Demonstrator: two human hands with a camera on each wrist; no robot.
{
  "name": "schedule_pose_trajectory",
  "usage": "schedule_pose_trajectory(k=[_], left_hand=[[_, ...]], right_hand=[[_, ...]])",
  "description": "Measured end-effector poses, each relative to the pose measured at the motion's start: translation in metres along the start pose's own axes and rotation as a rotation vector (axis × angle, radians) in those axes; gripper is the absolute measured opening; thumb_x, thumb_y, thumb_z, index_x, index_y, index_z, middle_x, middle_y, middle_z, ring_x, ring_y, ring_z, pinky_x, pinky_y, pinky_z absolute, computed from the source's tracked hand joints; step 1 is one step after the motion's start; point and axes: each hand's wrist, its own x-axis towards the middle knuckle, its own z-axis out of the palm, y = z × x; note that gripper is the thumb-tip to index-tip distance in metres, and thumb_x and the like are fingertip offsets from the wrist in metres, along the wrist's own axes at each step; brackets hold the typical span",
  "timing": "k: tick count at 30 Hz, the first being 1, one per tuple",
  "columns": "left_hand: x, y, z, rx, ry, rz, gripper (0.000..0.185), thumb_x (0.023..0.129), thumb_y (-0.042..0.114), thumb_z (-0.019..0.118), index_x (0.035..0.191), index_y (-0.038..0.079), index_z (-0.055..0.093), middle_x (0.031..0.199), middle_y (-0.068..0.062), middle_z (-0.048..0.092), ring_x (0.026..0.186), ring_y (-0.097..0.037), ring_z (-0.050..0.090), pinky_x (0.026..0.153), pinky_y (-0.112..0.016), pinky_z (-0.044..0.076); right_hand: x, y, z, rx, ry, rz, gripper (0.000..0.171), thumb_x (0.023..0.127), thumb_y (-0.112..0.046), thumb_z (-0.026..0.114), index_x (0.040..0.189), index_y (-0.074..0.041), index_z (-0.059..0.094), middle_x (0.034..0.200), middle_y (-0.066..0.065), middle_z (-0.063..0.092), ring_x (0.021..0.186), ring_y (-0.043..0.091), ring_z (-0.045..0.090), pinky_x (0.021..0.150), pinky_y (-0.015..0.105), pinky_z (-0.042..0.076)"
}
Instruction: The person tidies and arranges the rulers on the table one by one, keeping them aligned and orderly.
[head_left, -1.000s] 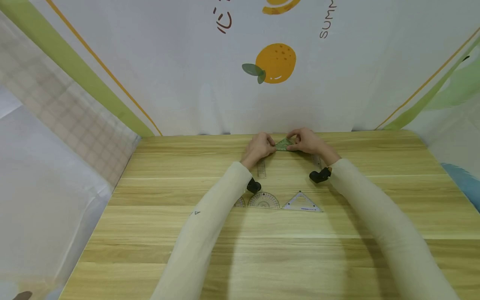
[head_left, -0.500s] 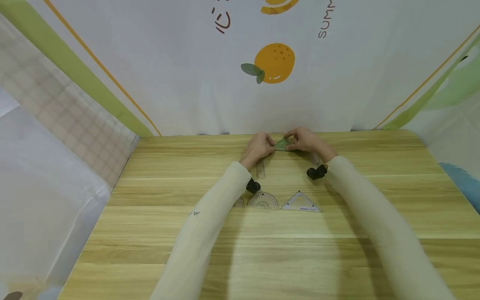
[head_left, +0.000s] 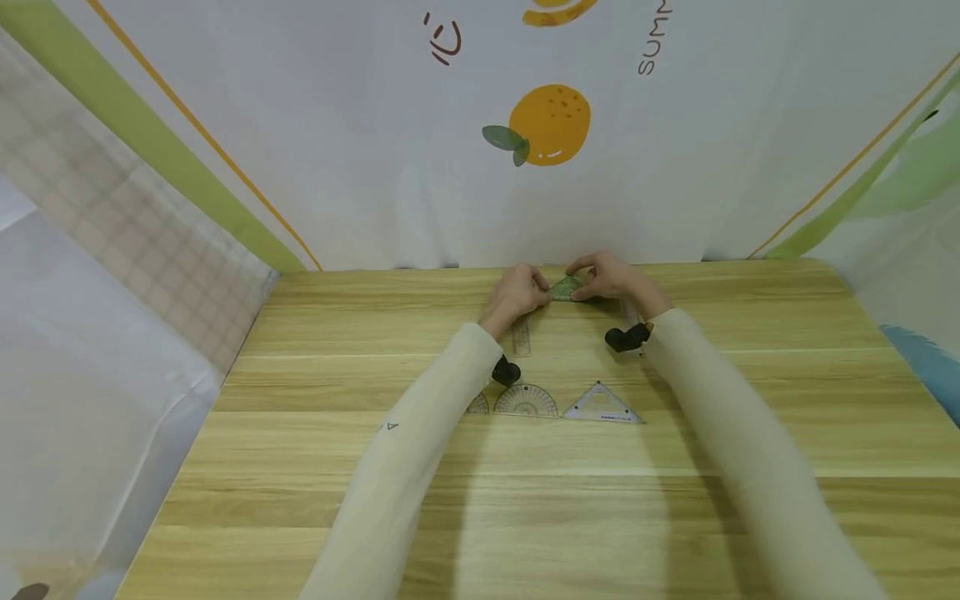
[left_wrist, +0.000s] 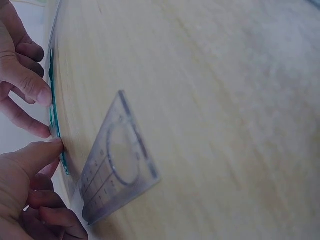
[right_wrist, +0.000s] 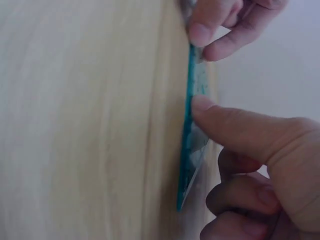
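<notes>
Near the table's far edge, my left hand (head_left: 517, 293) and my right hand (head_left: 606, 278) hold a green see-through set square (head_left: 562, 289) between them. The left thumb and a finger pinch its left corner. My right thumb presses its near side, with the forefinger at the far side. In the right wrist view the green set square (right_wrist: 189, 130) appears nearly edge-on, close over the wood. A clear set square (left_wrist: 120, 160) with a rounded cut-out lies below the left hand; the hand partly hides it in the head view. Another clear piece (head_left: 630, 313) shows partly under the right wrist.
Nearer on the wooden table (head_left: 555, 517) lie a clear protractor (head_left: 527, 402) and a clear triangular set square (head_left: 604, 406). Another protractor (head_left: 477, 406) is mostly hidden by the left sleeve. A white printed cloth (head_left: 375, 150) hangs behind the far edge.
My right wrist and forearm have shifted slightly left, and the right fingers have moved a little inward over the green set square. The left hand has hardly moved.
</notes>
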Motion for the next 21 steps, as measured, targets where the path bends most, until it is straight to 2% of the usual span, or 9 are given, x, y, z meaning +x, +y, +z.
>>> schedule_pose_trajectory(k=[7, 12, 16, 21], left_hand=[[-0.0004, 0.0003, -0.0005, -0.003, -0.003, 0.010, 0.011, 0.094, 0.019, 0.076, 0.102, 0.012, 0.074, 0.090, 0.000, 0.067, 0.077, -0.017, 0.060, 0.067, -0.031, 0.047], [-0.0001, 0.0003, -0.0009, -0.005, -0.010, 0.008, 0.013, 0.093, 0.019, 0.076, 0.104, 0.011, 0.074, 0.097, -0.001, 0.068, 0.081, -0.017, 0.060, 0.071, -0.032, 0.048], [0.0002, 0.0014, -0.0016, -0.006, -0.007, 0.005, 0.013, 0.093, 0.019, 0.076, 0.104, 0.011, 0.074, 0.101, -0.001, 0.069, 0.084, -0.017, 0.060, 0.073, -0.034, 0.049], [-0.0004, 0.0026, -0.0021, -0.009, -0.009, -0.004, 0.012, 0.093, 0.018, 0.077, 0.103, 0.012, 0.074, 0.098, -0.002, 0.069, 0.084, -0.017, 0.061, 0.074, -0.033, 0.049]], right_hand=[[-0.0001, -0.0022, 0.0002, 0.015, 0.015, 0.011, 0.050, 0.090, -0.004, 0.077, 0.134, 0.010, 0.058, 0.056, -0.002, 0.037, 0.048, 0.010, 0.030, 0.052, 0.026, 0.032], [0.0026, -0.0026, -0.0012, 0.007, 0.009, 0.020, 0.048, 0.089, -0.002, 0.078, 0.132, 0.010, 0.059, 0.059, 0.000, 0.043, 0.052, 0.012, 0.036, 0.055, 0.028, 0.035], [0.0067, -0.0036, -0.0035, -0.020, -0.012, 0.031, 0.046, 0.088, -0.002, 0.078, 0.129, 0.010, 0.059, 0.062, 0.001, 0.044, 0.054, 0.013, 0.036, 0.057, 0.029, 0.035], [0.0094, -0.0059, -0.0065, -0.066, -0.039, 0.037, 0.046, 0.087, -0.004, 0.080, 0.126, 0.010, 0.059, 0.064, 0.002, 0.045, 0.056, 0.014, 0.037, 0.062, 0.031, 0.036]])
